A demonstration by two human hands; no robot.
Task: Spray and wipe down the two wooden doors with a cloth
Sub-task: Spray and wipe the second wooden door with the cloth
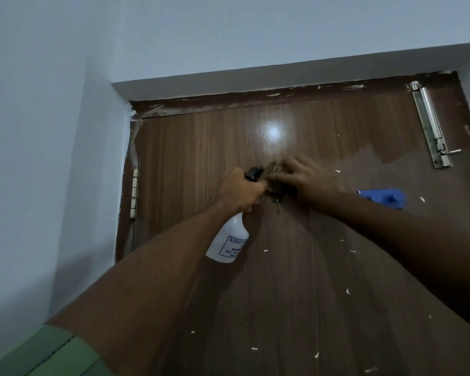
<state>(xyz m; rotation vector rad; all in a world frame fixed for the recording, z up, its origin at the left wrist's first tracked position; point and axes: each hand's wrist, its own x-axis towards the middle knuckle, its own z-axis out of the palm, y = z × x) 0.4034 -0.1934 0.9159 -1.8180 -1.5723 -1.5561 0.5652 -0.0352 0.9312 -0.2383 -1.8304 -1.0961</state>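
Wooden door (296,267) (paint-flecked), pale walls (52,131).

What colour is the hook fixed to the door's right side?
Blue: the blue plastic hook on the brown wooden door shows clearly in the head view.

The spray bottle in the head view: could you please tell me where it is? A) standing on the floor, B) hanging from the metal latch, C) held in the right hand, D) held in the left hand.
D: the left hand grips the neck of the white spray bottle in front of the wooden door, while the right hand presses a blurred cloth against the door.
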